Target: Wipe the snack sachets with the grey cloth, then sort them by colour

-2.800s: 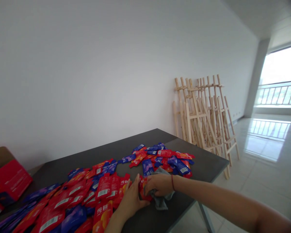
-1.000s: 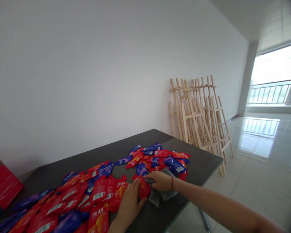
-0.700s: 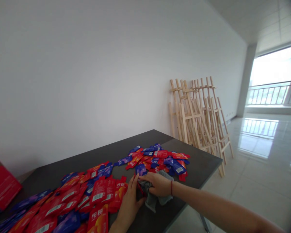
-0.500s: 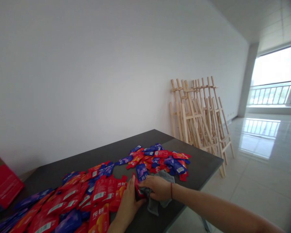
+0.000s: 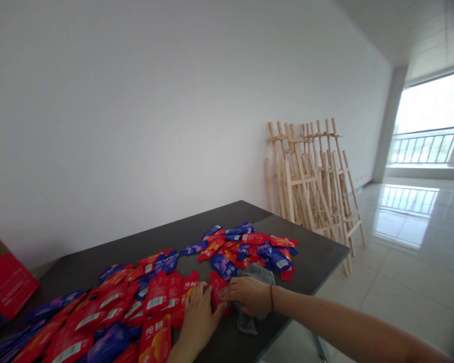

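Observation:
A red snack pouch [image 5: 215,287] lies on the dark table between my two hands. My left hand [image 5: 200,315] grips its left side, fingers bent along the edge and thumb near the lower end. My right hand [image 5: 245,296] is closed on a grey cloth [image 5: 258,275] and presses it against the pouch's right side; part of the pouch is hidden under the hand. Just beyond it lies a blue pouch [image 5: 224,265]. Left of my left hand is a large heap of red and blue pouches [image 5: 157,295], and another red pouch [image 5: 156,339] sits close to the wrist.
A second pile of red and blue pouches [image 5: 252,238] covers the table's far right part. A red carton [image 5: 9,287] stands at the far left. The dark tabletop [image 5: 196,224] borders a white wall. Wooden easels [image 5: 310,176] lean there, past the table's right corner.
The blue pouch beyond my hands has turned and lies slanted by the far pile. The red pouch now shows flatter, and my left fingers have shifted slightly left and down. The cloth stays in my right hand.

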`<state>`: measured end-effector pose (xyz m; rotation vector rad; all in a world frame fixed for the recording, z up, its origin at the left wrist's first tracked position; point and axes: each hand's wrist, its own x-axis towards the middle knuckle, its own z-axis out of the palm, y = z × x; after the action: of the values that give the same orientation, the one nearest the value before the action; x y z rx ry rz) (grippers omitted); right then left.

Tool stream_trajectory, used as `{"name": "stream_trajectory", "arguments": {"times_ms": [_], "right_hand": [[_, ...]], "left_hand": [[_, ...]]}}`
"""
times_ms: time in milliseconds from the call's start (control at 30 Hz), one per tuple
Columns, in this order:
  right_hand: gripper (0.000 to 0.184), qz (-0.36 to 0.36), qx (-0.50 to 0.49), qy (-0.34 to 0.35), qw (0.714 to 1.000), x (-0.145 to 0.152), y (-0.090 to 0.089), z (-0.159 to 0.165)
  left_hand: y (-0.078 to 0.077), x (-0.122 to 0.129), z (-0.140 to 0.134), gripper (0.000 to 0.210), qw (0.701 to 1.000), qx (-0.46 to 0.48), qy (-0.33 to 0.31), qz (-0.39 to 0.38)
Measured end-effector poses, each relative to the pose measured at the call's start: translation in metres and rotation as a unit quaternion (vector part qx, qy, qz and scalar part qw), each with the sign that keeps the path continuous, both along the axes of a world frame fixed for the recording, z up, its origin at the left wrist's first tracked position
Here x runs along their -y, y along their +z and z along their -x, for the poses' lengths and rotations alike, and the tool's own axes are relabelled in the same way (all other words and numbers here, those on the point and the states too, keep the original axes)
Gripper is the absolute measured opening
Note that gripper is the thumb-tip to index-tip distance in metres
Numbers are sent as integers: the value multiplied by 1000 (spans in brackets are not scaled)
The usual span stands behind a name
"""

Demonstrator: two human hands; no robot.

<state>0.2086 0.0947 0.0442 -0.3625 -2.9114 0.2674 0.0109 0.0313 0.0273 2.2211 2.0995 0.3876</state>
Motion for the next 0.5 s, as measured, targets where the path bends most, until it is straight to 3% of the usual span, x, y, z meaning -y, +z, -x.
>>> {"name": "stream_trajectory", "arguments": {"times_ms": [133,267,500], "right_hand": [[59,-10,13,17,1000,-5,0,-7],[56,-47,28,-3,998,-17,0,-7],[39,-99,66,-82,990,-41,2,26]], "left_hand": [[-6,-6,5,60,1000,-9,-2,7],[-2,-6,6,64,1000,0,-23,20],[6,-4,5,64,999,13,-25,27]]}}
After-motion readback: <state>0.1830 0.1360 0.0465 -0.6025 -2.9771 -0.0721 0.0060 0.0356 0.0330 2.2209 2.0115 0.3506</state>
